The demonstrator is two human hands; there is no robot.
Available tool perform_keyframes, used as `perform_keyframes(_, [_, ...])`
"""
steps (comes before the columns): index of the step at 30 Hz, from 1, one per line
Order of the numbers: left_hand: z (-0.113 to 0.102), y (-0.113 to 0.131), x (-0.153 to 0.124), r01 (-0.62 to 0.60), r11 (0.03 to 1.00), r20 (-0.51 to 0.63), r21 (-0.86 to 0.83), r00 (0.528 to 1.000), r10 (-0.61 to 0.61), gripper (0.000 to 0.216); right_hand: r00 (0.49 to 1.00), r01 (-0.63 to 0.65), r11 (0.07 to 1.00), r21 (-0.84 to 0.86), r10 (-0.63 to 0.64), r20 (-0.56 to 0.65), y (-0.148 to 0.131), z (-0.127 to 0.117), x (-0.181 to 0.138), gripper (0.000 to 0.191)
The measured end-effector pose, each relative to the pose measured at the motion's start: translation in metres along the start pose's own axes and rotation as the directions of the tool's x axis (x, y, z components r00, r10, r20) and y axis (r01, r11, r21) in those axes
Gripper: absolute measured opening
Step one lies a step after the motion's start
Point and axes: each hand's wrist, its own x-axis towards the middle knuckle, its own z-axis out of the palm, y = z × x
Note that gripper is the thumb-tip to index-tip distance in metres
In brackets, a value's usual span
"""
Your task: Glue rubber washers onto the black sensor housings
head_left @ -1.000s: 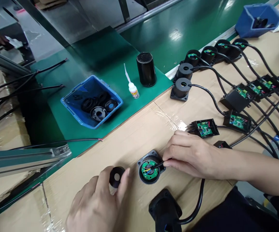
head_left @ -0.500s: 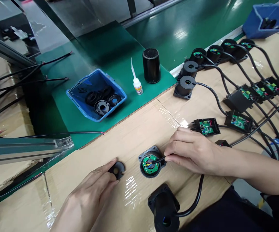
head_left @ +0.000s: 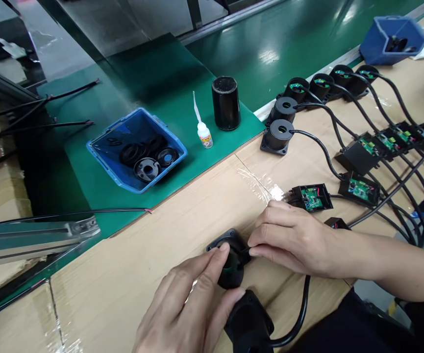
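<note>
My left hand (head_left: 193, 299) is over a black round housing (head_left: 231, 279) with a square flange. Its fingers hold a black round cap at the housing's mouth, and the fingers partly cover the cap. Only a trace of the green circuit board inside still shows. At the housing's right side, my right hand (head_left: 292, 240) pinches a black cable (head_left: 245, 251) where it enters. Close below stands another black housing (head_left: 250, 323), its flange tilted up and a thick cable (head_left: 302, 314) leaving it to the right.
A blue bin (head_left: 138, 149) of black caps sits on the green mat beside a small white bottle (head_left: 205, 135) and a black cylinder (head_left: 226, 104). To the right are several cabled housings (head_left: 278, 137) and open boxes with circuit boards (head_left: 311, 197). Another blue bin (head_left: 391, 41) stands far right.
My left hand has carried the black cap rightward from the tabletop onto the housing's mouth, covering most of the circuit board. My right hand keeps its pinch on the cable.
</note>
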Motion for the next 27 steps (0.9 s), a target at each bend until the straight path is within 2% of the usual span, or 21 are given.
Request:
perform_keyframes(5, [0.010,-0.008,0.004,-0.059,0.995,0.000,0.077,0.998,0.060,0.058,1.000,-0.002,1.000,-0.009,0.002,-0.006,0.000,0.000,0.000,0.016])
perform_keyframes(10, [0.007,-0.008,0.006,-0.085,0.990,0.007,0.111,0.996,0.085,0.049,1.000,-0.003,1.000,-0.025,0.004,0.011,0.000,0.000,0.001,0.020])
perform_keyframes(12, [0.007,-0.008,0.009,-0.107,0.989,0.016,0.103,0.994,0.106,0.044,1.000,0.008,0.998,-0.068,-0.010,-0.025,-0.001,-0.001,0.000,0.019])
perform_keyframes(13, [0.007,-0.008,0.011,-0.118,0.988,0.018,0.101,0.993,0.116,0.042,0.996,0.037,0.992,-0.122,-0.046,-0.076,-0.002,-0.001,-0.001,0.016])
perform_keyframes(15, [0.007,-0.009,0.013,-0.143,0.984,0.031,0.105,0.990,0.141,0.038,0.962,0.156,0.950,-0.271,-0.208,-0.177,-0.006,0.001,-0.003,0.013])
perform_keyframes(17, [0.007,-0.010,0.014,-0.170,0.979,0.039,0.115,0.985,0.167,0.036,0.904,0.289,0.880,-0.376,-0.380,-0.195,-0.011,0.006,-0.006,0.024])
perform_keyframes(18, [0.007,-0.010,0.013,-0.183,0.976,0.047,0.120,0.983,0.179,0.036,0.890,0.333,0.859,-0.389,-0.422,-0.170,-0.013,0.009,-0.007,0.031])
perform_keyframes(20, [0.006,-0.011,0.013,-0.207,0.969,0.058,0.133,0.978,0.201,0.037,0.915,0.320,0.869,-0.376,-0.387,-0.114,-0.017,0.017,-0.009,0.037])
perform_keyframes(23, [0.007,-0.010,0.012,-0.259,0.953,0.092,0.157,0.965,0.247,0.038,0.966,0.219,0.896,-0.386,-0.254,-0.041,-0.020,0.027,-0.011,0.025])
perform_keyframes(25, [0.009,-0.009,0.011,-0.290,0.937,0.105,0.193,0.956,0.274,0.036,0.976,0.201,0.895,-0.398,-0.217,0.005,-0.020,0.031,-0.012,0.020])
perform_keyframes(27, [0.013,-0.007,0.010,-0.275,0.936,0.069,0.221,0.961,0.266,0.039,0.977,0.203,0.887,-0.414,-0.210,0.030,-0.019,0.032,-0.013,0.018])
